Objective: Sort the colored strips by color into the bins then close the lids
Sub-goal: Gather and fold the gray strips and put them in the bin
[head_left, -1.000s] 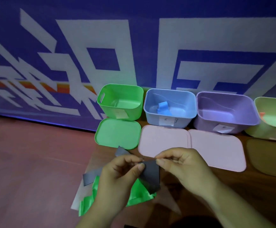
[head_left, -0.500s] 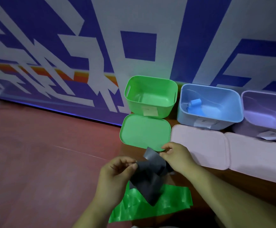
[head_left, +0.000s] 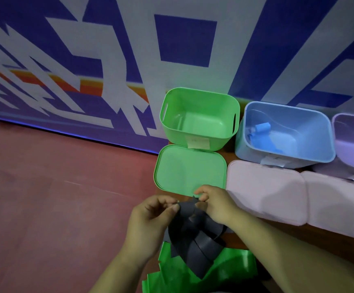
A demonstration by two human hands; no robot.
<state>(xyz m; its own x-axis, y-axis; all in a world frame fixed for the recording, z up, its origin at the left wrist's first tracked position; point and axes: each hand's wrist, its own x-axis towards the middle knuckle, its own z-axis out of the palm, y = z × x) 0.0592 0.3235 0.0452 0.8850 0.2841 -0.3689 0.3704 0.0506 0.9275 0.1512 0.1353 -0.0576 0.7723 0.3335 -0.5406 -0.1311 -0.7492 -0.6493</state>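
My left hand (head_left: 148, 225) and my right hand (head_left: 216, 204) both pinch the top of a bunched dark grey strip (head_left: 195, 242), which hangs folded between them over a green strip (head_left: 224, 269) lying on the table. Behind stand an open green bin (head_left: 199, 136) with nothing in it, a blue bin (head_left: 286, 157) holding blue strips (head_left: 262, 134), and a purple bin (head_left: 353, 127) at the right edge. A green lid (head_left: 184, 166) and two pink lids (head_left: 265, 191) (head_left: 341, 201) lie flat in front of the bins.
The bins stand against a blue and white patterned wall (head_left: 129, 49). The table's left edge runs just left of the green lid, with red floor (head_left: 45, 197) beyond it.
The view has swung left and down, so the bins sit further right. My hands have gathered the grey strip into tighter folds and moved closer together near the green lid.
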